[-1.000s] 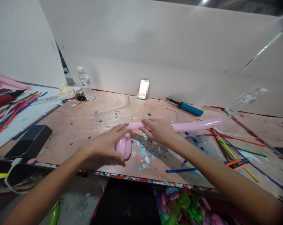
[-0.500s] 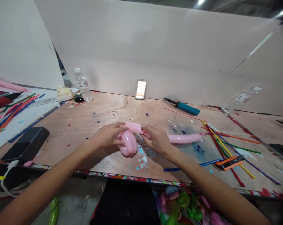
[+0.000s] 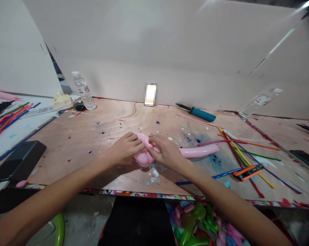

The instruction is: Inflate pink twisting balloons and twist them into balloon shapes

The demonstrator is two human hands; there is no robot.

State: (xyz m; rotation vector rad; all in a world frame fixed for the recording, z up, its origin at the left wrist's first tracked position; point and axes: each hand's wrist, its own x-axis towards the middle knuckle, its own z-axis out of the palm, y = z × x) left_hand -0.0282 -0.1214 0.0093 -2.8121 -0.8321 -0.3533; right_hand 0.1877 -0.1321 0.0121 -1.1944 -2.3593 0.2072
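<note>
A pink long balloon (image 3: 199, 151) is bent into rounded segments at its left end, while its straight tail stretches right over the wooden table (image 3: 113, 116). My left hand (image 3: 129, 148) is closed on the folded segments, its fingers over their left and upper side. Close beside it, my right hand (image 3: 166, 152) pinches the balloon where the segments meet the tail. The fingertips of both hands nearly touch, and part of the folded balloon is hidden behind them.
Uninflated balloons (image 3: 241, 153) and an orange-black tool (image 3: 248, 172) lie right. A blue pump (image 3: 202, 114), bottle (image 3: 84, 90) and bright phone-like object (image 3: 150, 94) are at the back. A black box (image 3: 18, 160) stands left; finished balloons (image 3: 195, 218) are below the edge.
My left hand has moved closer to my right hand and now covers more of the folded segments. The folded part has turned between my hands. The whole view has shifted slightly.
</note>
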